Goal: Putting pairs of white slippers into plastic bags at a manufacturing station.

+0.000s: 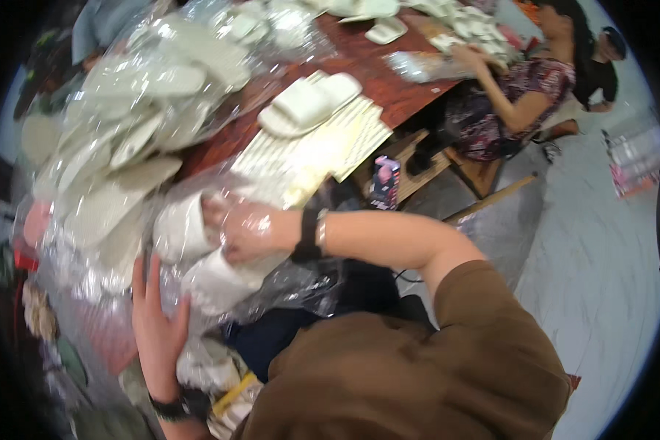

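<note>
Two white slide slippers, one farther off [177, 229] and one nearer [216, 284], lie in a clear plastic bag [290, 286] in front of me. My right hand [253, 229] is inside the bag, its bent fingers gripping at the strap of the farther slipper; the fingertips are partly hidden. Left of the bag, my left hand [158, 312] is open with fingers spread, close to the bag's edge and holding nothing. Beyond the right hand, a finished-looking pair of white slides [308, 103] rests on a stack of yellowish printed sheets [356, 143].
A large heap of bagged white slippers [139, 110] covers the left of the red-brown table [403, 99]. At the far right a seated person [513, 103] handles white pieces. A dark printed box [385, 182] sits on a wooden stool [416, 176] beside the table.
</note>
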Demonstrator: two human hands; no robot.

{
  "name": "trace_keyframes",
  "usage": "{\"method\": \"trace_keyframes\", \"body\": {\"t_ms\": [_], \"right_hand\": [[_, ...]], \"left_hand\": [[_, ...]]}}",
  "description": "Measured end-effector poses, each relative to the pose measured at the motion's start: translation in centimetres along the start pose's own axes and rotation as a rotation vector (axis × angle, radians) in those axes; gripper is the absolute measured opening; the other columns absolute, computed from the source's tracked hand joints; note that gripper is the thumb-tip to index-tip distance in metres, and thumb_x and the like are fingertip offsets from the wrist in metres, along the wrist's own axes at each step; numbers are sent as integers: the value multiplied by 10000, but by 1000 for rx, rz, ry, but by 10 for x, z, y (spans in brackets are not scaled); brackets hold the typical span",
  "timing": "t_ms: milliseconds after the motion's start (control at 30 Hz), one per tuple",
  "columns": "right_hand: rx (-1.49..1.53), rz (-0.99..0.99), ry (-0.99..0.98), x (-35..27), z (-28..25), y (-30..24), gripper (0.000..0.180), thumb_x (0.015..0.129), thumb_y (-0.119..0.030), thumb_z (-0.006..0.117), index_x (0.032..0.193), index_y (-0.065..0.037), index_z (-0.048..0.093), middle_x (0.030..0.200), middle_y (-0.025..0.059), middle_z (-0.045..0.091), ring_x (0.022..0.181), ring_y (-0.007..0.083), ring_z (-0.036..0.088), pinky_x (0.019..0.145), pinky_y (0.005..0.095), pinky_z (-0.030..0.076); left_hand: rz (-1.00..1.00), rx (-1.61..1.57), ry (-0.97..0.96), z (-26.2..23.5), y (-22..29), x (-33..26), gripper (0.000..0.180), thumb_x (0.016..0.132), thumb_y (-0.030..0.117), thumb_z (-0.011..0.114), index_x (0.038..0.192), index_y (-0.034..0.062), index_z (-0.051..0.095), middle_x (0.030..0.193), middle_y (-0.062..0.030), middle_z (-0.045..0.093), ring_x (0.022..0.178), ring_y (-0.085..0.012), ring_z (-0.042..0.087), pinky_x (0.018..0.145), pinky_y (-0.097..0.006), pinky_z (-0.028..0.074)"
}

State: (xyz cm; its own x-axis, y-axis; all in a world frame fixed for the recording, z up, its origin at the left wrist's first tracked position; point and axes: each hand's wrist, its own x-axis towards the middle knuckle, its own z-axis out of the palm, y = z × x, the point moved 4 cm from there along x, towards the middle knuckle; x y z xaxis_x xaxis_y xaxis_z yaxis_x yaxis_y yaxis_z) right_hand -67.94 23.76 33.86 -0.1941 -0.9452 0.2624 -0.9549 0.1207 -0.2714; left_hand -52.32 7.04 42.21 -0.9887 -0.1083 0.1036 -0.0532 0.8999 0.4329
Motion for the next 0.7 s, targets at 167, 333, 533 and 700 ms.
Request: {"method": "trace_keyframes", "body": {"t_ms": [167,333,533,700], "right_hand": [[25,-128,68,11,21,1,382,783,-310,678,1023,-13,695,1238,225,571,1350,456,392,1163,533,294],[-30,-195,138,10,34,14,400,760,-297,698,1008,16,679,1213,234,581,1323,468,407,1176,579,271],[21,-228,133,10,38,20,456,761,-314,689,1085,4,651,1269,237,552,1335,467,389,1169,598,262],[-19,-239,65,16,35,14,514,784,-355,674,1146,9,650,1328,249,526,1371,469,349,1173,590,247]], "left_hand": [[-99,128,-33,8,-22,-37,725,867,76,657,1537,61,380,1577,-250,326,1467,-427,310,1186,-467,279],[37,51,75,-23,-18,-51,535,873,-37,573,1396,72,559,1318,-239,573,1195,-392,570,1020,-465,458],[-28,236,151,-50,-4,-67,521,924,13,585,1439,47,517,1344,-284,562,1241,-433,548,1035,-474,457],[303,25,150,-38,57,-26,522,932,36,599,1441,-12,494,1393,-301,533,1293,-431,522,1063,-474,433]]}}
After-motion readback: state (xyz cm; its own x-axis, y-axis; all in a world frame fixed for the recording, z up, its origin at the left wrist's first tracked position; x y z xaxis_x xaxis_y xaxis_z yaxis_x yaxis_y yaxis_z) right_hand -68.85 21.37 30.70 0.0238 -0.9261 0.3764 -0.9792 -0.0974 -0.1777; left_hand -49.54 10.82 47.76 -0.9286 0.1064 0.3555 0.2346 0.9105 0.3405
